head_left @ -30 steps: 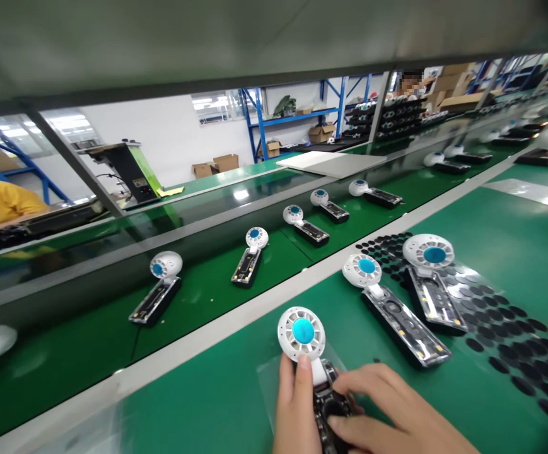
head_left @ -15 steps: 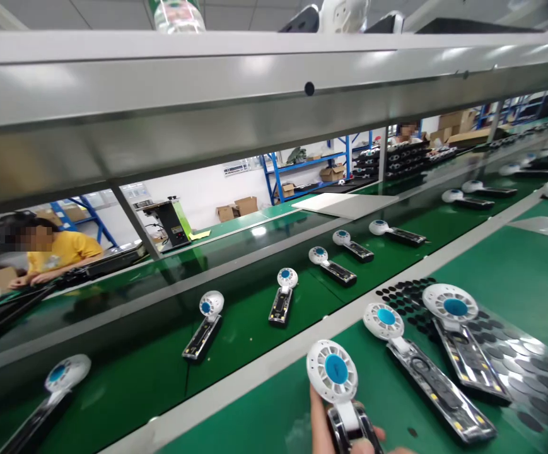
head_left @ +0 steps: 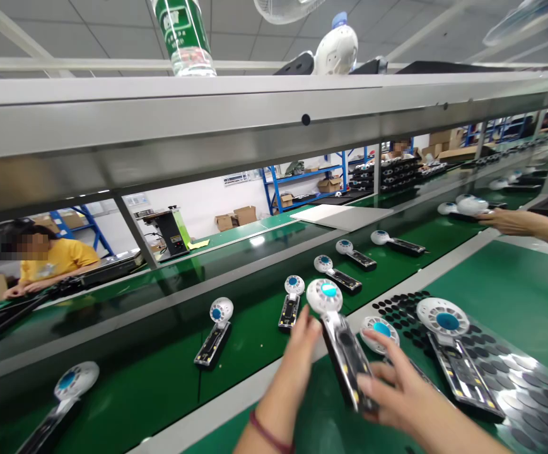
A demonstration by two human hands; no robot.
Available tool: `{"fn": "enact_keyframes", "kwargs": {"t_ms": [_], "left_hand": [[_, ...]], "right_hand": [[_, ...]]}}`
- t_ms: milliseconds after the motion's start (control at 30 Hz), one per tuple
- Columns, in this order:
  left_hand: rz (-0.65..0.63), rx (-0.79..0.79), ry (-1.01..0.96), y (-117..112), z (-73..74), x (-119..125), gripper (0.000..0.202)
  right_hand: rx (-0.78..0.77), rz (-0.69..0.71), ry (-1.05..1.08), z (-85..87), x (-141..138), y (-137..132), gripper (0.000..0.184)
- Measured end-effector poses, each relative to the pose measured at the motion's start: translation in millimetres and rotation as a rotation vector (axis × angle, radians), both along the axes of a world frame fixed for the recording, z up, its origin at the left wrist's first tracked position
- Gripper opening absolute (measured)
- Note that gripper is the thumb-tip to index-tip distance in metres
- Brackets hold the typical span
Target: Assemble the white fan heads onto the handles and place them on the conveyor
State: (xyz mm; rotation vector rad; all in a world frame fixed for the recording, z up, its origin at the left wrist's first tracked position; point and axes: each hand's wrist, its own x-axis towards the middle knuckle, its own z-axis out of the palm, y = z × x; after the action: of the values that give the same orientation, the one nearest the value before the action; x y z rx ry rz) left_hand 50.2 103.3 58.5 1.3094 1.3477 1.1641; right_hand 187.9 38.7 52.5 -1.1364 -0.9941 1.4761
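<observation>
A hand-held fan with a white round head, a blue centre and an open black handle [head_left: 340, 340] hangs above the near edge of the green belt. My left hand [head_left: 297, 353] grips it just below the head. My right hand [head_left: 391, 391] holds the lower end of the handle with the fingers curled round it. Beside my right hand a second fan [head_left: 380, 329] lies on the green bench, partly hidden. A third fan [head_left: 458, 353] rests to the right on a sheet of black round pads [head_left: 510, 372].
Several more fans ride the conveyor belt [head_left: 160, 372], among them one [head_left: 214, 331] left of my hands and one [head_left: 291, 301] just beyond them. Another person's hand [head_left: 510, 221] reaches over the belt at the far right. A person in yellow [head_left: 49, 261] works opposite. A metal shelf [head_left: 255, 120] overhangs.
I have lifted the fan off the bench and carried it forward towards the belt. The view has tilted upward. Another person's hand has come in at the far right.
</observation>
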Motion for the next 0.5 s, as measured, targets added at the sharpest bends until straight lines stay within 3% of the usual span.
{"fn": "enact_keyframes", "kwargs": {"t_ms": [133,267,400,500], "left_hand": [[0.138,-0.055,0.229,61,1.0,-15,0.043],[0.12,-0.25,0.322,86,0.8,-8,0.036],[0.033,-0.414,0.173,75,7.9,-12,0.026],[0.015,-0.416,-0.065,43,11.6,-31,0.037]], "right_hand": [[-0.101,-0.113,-0.158,42.6,1,68,0.06],[-0.124,-0.145,-0.318,56.4,-2,135,0.038],[-0.081,-0.077,-0.545,65.8,-2,163,0.03],[0.049,0.066,-0.69,69.4,-3,137,0.028]]}}
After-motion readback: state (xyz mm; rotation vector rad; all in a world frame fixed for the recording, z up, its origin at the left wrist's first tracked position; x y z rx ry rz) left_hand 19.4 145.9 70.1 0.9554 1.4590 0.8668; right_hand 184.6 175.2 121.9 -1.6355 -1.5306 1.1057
